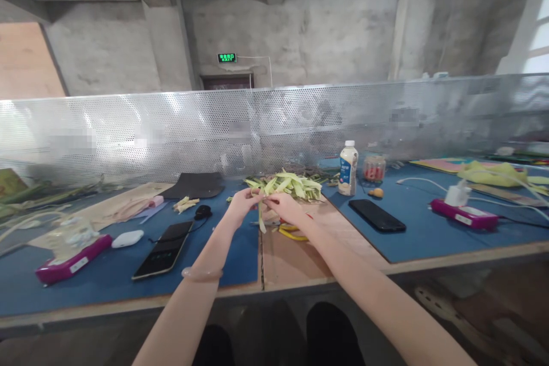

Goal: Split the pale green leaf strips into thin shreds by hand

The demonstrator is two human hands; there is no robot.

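Head view is showing me the left hand (245,204) and right hand (283,207) pinching a narrow pale-green leaf strip (261,222), seemingly steadying its limpness, above a blue-and-tan bench (240,263); a loose pale-green leafy heap (298,186) is lying just beyond.

I can draw back over the bare near part of the brown board (289,266); ahead, the leaf pile (300,186) and perforated metal screen (300,120) block me, rightward the white-capped bottle (347,170) and black smartphone (377,215).
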